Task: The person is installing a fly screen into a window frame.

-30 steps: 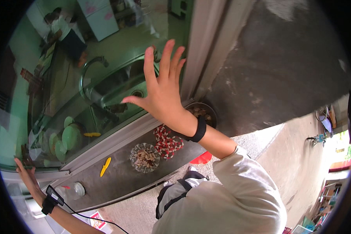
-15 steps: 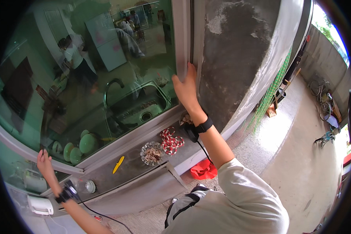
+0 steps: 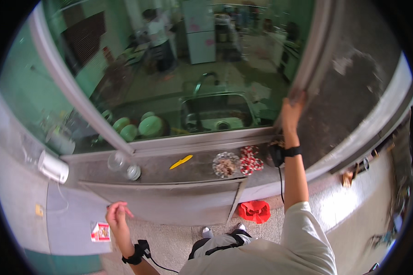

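Note:
My right hand (image 3: pixel 291 114) grips the right upright of the window frame (image 3: pixel 319 55), thumb on the glass side; its fingertips are smeared by motion. Below and to the left of the window, my left hand (image 3: pixel 118 216) hangs in the air in front of the ledge, fingers loosely bent and apart, holding nothing. Behind the green-tinted glass (image 3: pixel 137 101) show a sink (image 3: pixel 218 112) with a tap and several green bowls (image 3: pixel 150 126). Each wrist wears a black strap with a small device and cable.
On the grey ledge (image 3: pixel 199 169) lie a yellow knife (image 3: pixel 181 162), a glass dish with brown bits (image 3: pixel 226 165), red-and-white beads (image 3: pixel 251 160) and a glass jar (image 3: pixel 133 172). A white kettle-like appliance (image 3: pixel 53 167) stands left. A red bag (image 3: pixel 254 211) lies below; a person (image 3: pixel 158 34) shows through the glass.
My left hand has come off the window's left side and dropped down in front of the ledge. My right hand is still on the right upright. The view has turned leftward.

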`<state>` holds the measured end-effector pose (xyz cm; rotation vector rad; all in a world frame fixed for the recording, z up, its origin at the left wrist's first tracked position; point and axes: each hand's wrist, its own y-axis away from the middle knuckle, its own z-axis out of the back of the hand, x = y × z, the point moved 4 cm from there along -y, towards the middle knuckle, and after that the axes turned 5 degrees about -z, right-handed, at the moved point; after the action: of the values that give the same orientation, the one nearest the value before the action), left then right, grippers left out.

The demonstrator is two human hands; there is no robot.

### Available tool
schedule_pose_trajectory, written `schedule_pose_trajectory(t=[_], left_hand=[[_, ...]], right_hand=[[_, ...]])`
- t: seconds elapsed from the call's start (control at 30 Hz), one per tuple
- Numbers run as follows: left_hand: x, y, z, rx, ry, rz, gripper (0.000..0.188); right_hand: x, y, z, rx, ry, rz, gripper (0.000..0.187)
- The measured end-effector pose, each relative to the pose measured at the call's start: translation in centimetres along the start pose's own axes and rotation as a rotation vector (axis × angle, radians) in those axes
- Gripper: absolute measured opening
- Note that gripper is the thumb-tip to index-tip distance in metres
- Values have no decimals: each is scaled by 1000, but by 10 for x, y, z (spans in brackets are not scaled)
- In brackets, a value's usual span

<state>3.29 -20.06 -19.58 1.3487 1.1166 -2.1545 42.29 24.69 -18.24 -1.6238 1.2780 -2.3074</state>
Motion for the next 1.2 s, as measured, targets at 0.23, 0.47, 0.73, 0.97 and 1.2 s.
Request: schedule_pose_trajectory(t=[0.23, 0.47, 0.73, 0.97, 1.2], left_hand=[[86, 111, 53, -296, 113, 504, 17], [74, 97, 34, -286, 190, 458, 18], [67, 97, 61, -221, 79, 375, 19], [79, 126, 91, -314, 182, 397, 18], [86, 154, 104, -354, 251, 410, 18]], right_hand=[[9, -3, -5, -39, 35, 56, 55], [5, -3, -9, 63, 78, -46, 51], [65, 48, -29, 309, -352, -209, 48], [121, 81, -62, 827, -323, -245, 48], [179, 126, -118, 1063, -297, -179, 50]])
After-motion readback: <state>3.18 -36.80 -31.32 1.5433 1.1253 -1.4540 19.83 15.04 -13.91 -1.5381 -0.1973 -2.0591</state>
